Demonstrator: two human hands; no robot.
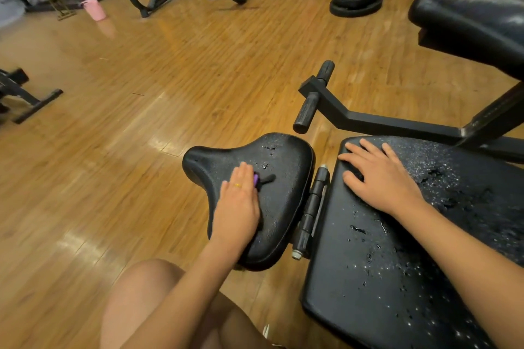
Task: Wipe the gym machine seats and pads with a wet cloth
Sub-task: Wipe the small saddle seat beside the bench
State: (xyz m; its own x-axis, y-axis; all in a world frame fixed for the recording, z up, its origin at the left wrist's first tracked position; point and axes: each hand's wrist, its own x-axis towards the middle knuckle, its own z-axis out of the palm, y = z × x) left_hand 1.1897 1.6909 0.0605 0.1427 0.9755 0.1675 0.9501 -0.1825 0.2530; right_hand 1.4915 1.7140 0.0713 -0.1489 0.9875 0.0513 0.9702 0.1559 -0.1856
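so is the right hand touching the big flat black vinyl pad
Touching: head view shows the right hand lying palm-down, fingers spread, on the pad.

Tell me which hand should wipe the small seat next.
Left. The left hand lies on the small seat with a purple thing, probably the cloth, at its fingers. The right hand rests flat on the big pad, holding nothing.

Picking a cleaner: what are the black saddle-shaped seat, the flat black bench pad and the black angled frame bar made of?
Black saddle-shaped seat: likely vinyl or faux leather; pebbled grain, soft sheen, small tears. Flat black bench pad: same look, cracked and flaking. Black angled frame bar: probably painted steel; square section, matte.
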